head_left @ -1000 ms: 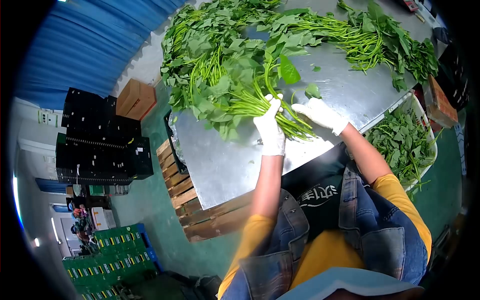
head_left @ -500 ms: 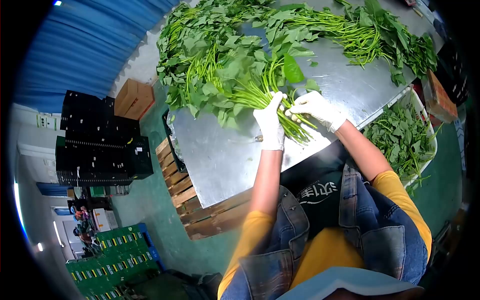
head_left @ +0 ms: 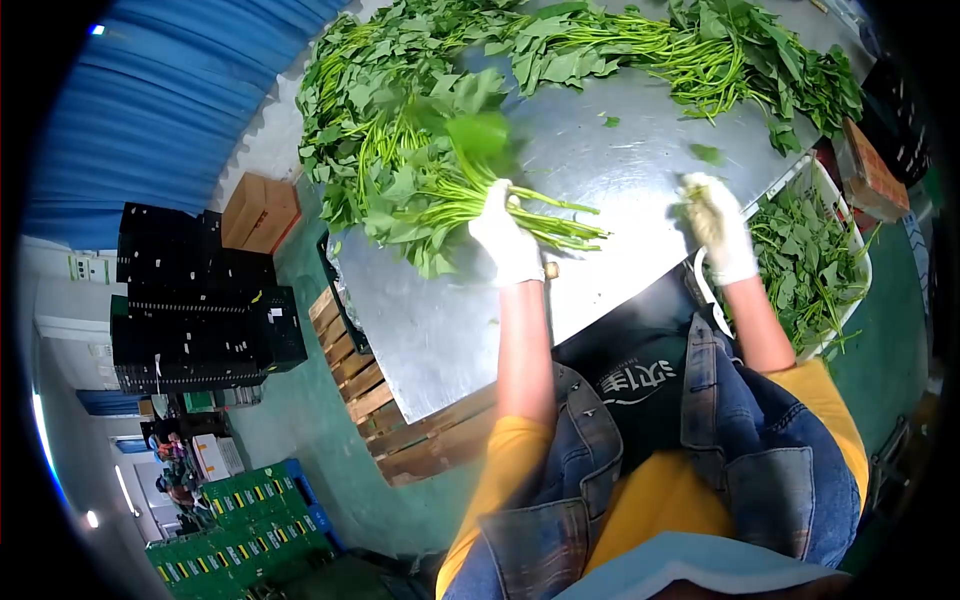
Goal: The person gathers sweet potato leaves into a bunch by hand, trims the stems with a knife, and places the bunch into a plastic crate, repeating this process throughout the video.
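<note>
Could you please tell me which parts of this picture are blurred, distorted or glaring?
Head view: the right hand is smeared by motion, the left hand on the bunch of greens is sharper; fisheye bends the metal table, which shows soft glare; corners are black.

We logged the right hand (head_left: pixel 716 228) as blurred, its grip unreadable. A leaf (head_left: pixel 478 132) atop the bunch (head_left: pixel 425 205) was blurred too. The left hand (head_left: pixel 508 238) covered part of the bunch's stems. The pile of greens (head_left: pixel 640 40) was cut off at the top edge.
</note>
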`<state>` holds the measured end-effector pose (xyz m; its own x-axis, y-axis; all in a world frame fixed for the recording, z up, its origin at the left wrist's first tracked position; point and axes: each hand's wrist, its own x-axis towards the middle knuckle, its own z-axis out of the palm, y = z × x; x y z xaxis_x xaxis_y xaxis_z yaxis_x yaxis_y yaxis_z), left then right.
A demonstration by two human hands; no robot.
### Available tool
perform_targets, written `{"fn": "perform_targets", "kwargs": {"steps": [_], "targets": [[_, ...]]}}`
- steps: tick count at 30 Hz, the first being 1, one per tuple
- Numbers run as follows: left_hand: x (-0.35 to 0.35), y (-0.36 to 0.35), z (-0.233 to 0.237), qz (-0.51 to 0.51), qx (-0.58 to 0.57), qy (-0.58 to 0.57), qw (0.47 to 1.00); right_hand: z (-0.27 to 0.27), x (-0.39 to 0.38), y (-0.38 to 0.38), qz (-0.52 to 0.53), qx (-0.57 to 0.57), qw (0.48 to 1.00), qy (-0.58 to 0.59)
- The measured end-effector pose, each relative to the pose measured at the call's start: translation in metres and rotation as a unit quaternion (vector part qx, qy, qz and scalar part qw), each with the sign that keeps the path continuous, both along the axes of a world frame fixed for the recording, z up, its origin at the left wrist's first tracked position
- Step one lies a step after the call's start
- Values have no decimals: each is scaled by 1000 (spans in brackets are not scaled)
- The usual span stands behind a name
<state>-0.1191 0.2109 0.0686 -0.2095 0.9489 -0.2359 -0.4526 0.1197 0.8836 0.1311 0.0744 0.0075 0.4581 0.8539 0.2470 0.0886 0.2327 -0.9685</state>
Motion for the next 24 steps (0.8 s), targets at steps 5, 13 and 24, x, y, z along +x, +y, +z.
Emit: {"fn": "perform_targets", "kwargs": {"steps": [5,13,24], "targets": [[1,0,2,-59,-2,-7,998,-19,78,-50,90,143,731,661],[41,-28,-19,-186,-15,-12,982,55,-42,46,317,-122,941,2],[45,-73,87,-181,4,305,935,12,-60,56,269,-139,865,400]]}}
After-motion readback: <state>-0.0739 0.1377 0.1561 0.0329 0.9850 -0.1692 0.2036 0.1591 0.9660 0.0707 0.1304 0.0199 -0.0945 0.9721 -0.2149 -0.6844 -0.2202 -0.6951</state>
